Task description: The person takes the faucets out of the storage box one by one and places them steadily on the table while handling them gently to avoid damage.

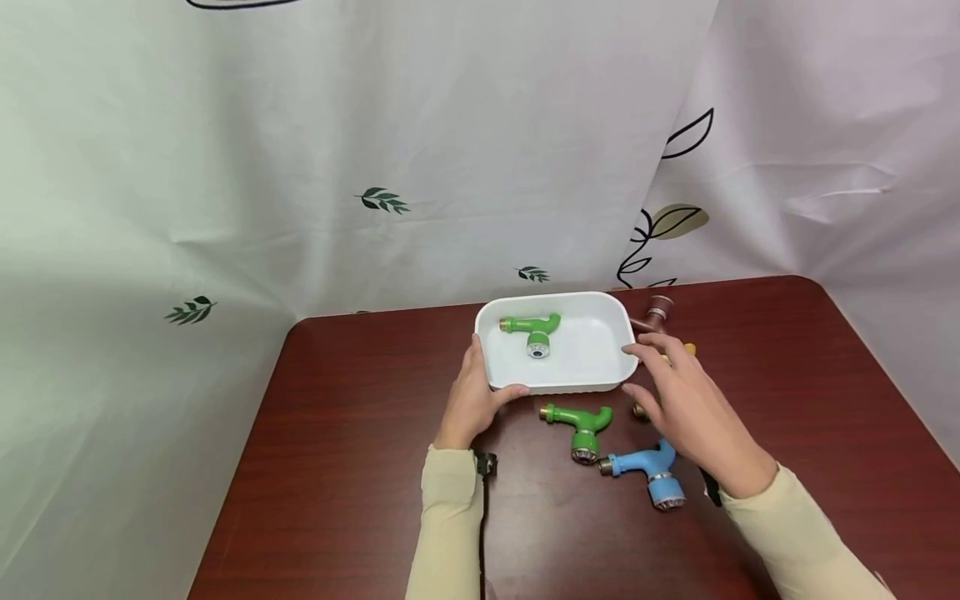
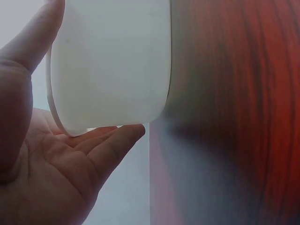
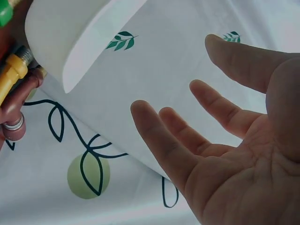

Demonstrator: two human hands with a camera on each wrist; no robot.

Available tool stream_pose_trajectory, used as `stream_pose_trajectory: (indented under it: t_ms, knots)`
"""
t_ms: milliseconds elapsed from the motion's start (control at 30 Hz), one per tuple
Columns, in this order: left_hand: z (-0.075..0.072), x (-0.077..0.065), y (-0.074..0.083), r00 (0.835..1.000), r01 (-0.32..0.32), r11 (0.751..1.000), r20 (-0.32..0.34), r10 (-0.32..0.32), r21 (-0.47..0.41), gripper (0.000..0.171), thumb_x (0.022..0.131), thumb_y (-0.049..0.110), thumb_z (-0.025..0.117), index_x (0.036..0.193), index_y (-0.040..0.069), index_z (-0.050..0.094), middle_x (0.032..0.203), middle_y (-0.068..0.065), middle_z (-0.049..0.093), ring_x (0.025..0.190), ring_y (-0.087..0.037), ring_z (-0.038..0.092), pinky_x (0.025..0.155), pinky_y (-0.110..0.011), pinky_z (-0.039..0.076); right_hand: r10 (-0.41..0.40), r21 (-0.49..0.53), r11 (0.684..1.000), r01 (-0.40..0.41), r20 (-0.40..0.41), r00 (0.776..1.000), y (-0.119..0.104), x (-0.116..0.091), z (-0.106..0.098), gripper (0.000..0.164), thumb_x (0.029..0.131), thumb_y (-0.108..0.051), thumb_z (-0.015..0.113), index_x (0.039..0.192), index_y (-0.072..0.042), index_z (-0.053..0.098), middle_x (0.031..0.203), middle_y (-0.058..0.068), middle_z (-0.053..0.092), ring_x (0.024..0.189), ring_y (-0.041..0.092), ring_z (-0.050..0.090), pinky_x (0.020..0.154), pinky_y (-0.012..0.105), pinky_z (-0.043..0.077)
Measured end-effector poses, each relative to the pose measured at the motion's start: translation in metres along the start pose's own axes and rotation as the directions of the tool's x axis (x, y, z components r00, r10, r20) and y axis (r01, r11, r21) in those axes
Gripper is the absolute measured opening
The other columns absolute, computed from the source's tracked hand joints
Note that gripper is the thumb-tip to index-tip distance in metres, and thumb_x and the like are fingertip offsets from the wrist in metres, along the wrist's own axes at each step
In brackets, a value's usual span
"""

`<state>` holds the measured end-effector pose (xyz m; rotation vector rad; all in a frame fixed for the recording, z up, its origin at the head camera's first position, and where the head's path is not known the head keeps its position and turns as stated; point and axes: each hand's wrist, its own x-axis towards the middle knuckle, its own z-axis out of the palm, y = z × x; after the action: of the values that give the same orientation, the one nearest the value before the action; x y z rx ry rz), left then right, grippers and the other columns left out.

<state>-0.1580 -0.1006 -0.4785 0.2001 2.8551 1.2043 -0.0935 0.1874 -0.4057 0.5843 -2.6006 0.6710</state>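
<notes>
A white plastic tub [image 1: 592, 350] stands toward the back of the table with a green tap [image 1: 537, 332] lying in it. At its left front corner my left hand [image 1: 471, 396] holds it, thumb on the front wall and fingers along the left side; the left wrist view shows the tub wall [image 2: 110, 65] between them. My right hand [image 1: 693, 408] hovers beside the tub's right end, fingers spread with nothing between them. A second green tap [image 1: 581, 425] and a blue tap [image 1: 647, 467] lie in front of the tub.
Behind my right hand lie a brown tap [image 1: 657, 312] and a yellow tap [image 3: 14, 75], partly hidden in the head view. All rest on the dark red wooden table [image 1: 352, 467]. A white cloth [image 1: 450, 142] with leaf prints hangs behind the table's back edge.
</notes>
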Motion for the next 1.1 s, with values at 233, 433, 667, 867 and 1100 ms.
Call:
stream_pose_trajectory:
  t_ms: [233,433,667,867,1100]
  knots:
    - [0.000,0.000,-0.001,1.000,0.003,1.000,0.001,-0.003,0.000,0.122,0.077,0.043,0.085,0.159,-0.005,0.008,0.163,-0.021,0.021,0.142,-0.034,0.037,0.111,-0.049,0.036,0.015,0.009,1.000,-0.016,0.025,1.000,0.002,0.017,0.011,0.049,0.082,-0.002,0.082,0.125,0.003,0.061,0.131,0.028,0.051,0.116,0.041,0.052,0.083,0.054,0.052]
    - [-0.001,-0.001,0.000,1.000,0.010,1.000,0.000,-0.010,0.000,0.122,0.077,0.042,0.086,0.159,-0.005,0.008,0.163,-0.021,0.022,0.141,-0.035,0.038,0.110,-0.049,0.037,0.057,0.003,0.998,-0.058,0.086,0.995,0.001,0.029,0.023,0.048,0.085,-0.006,0.080,0.128,0.002,0.060,0.131,0.026,0.051,0.116,0.042,0.053,0.084,0.054,0.052]
    - [-0.001,0.000,0.001,1.000,0.014,1.000,0.007,-0.014,0.005,0.123,0.078,0.043,0.085,0.160,-0.003,0.006,0.163,-0.020,0.021,0.141,-0.034,0.039,0.111,-0.047,0.037,0.055,-0.018,0.998,-0.053,0.159,0.986,-0.006,0.042,0.032,0.048,0.087,-0.009,0.079,0.130,0.001,0.060,0.133,0.027,0.051,0.119,0.044,0.051,0.093,0.055,0.048]
    - [-0.001,0.001,0.001,1.000,0.010,1.000,0.008,-0.010,-0.006,0.122,0.078,0.042,0.085,0.159,-0.003,0.005,0.163,-0.021,0.021,0.142,-0.034,0.038,0.111,-0.048,0.037,0.038,-0.057,0.998,-0.028,0.193,0.980,-0.015,0.051,0.041,0.049,0.089,-0.013,0.079,0.133,-0.001,0.060,0.131,0.025,0.054,0.113,0.042,0.054,0.089,0.050,0.051]
    - [-0.001,0.000,0.002,1.000,0.009,1.000,0.009,-0.009,-0.006,0.122,0.079,0.042,0.085,0.160,-0.003,0.006,0.163,-0.021,0.020,0.140,-0.035,0.039,0.110,-0.048,0.038,0.051,-0.079,0.996,-0.033,0.241,0.969,-0.023,0.064,0.054,0.050,0.091,-0.014,0.077,0.136,-0.003,0.059,0.129,0.023,0.056,0.107,0.041,0.058,0.091,0.050,0.050]
